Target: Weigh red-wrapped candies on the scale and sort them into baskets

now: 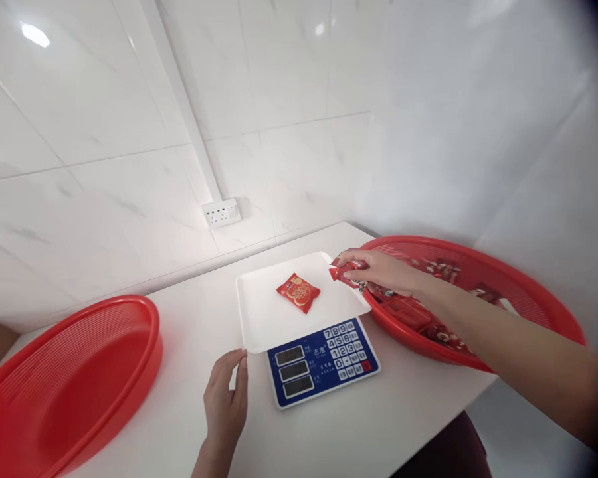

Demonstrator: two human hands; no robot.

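Note:
A white weighing tray (259, 325) lies on a blue electronic scale (319, 358), with one red snack packet (299, 293) near its middle. My right hand (371, 269) reaches over the tray's right end, its fingers closed around red packaged snacks (351, 271); my fingers partly cover them, so their number is unclear. At the tray's front left corner is my left hand (226, 392), thumb and forefinger pinched together at the rim. The scale's keypad faces me, and its displays are too dim to read.
To the right, a red plastic basket (538, 292) holds many wrapped snacks, under my right forearm. Another red basket (152, 332) stands at the left, its inside bare where visible. Behind the white table (189, 332) is a tiled wall with a socket (222, 212).

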